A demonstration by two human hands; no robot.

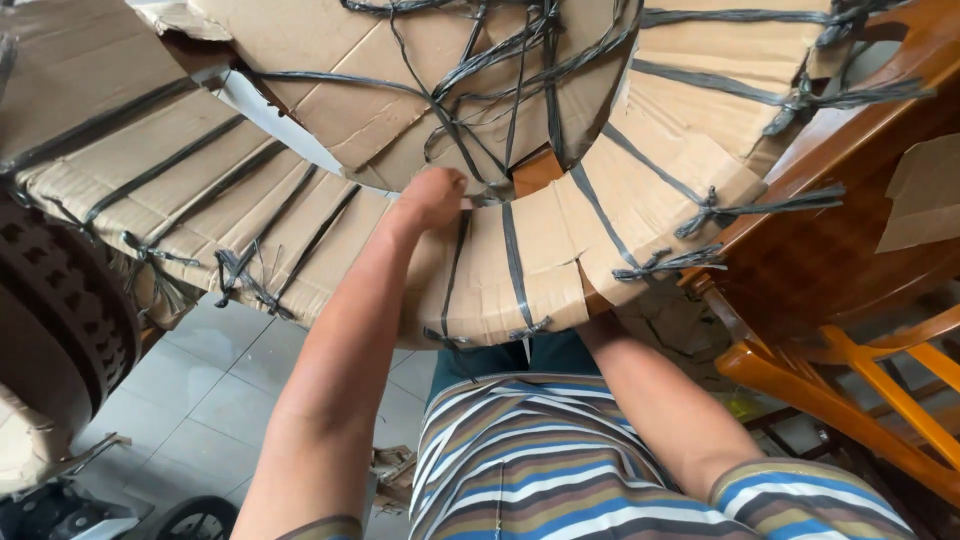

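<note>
Two bare hands work at a large ring-shaped bundle wrapped in brown corrugated cardboard (520,270) and bound with black plastic straps (515,262). The bundle arcs across the person's lap and rises out of view at the top. The left hand (432,198) is curled almost closed at the ring's inner edge, where the straps knot together; whether it pinches a strap or only presses the cardboard, I cannot tell. The right hand is hidden under the bundle's lower rim, with only its forearm (655,400) showing, so its grip cannot be told.

The bundle looks bulky and probably heavy, its wrapping stiff but easily torn, with creased, split flaps. The straps seem taut and thin, likely to bite into fingers; the firmer hold is probably from beneath the rim.

No table carries it. Below lies a grey tiled floor (215,390). A polished brown wooden chair frame (850,370) stands close on the right, and a dark ribbed wheel-like object (60,310) on the left.
</note>
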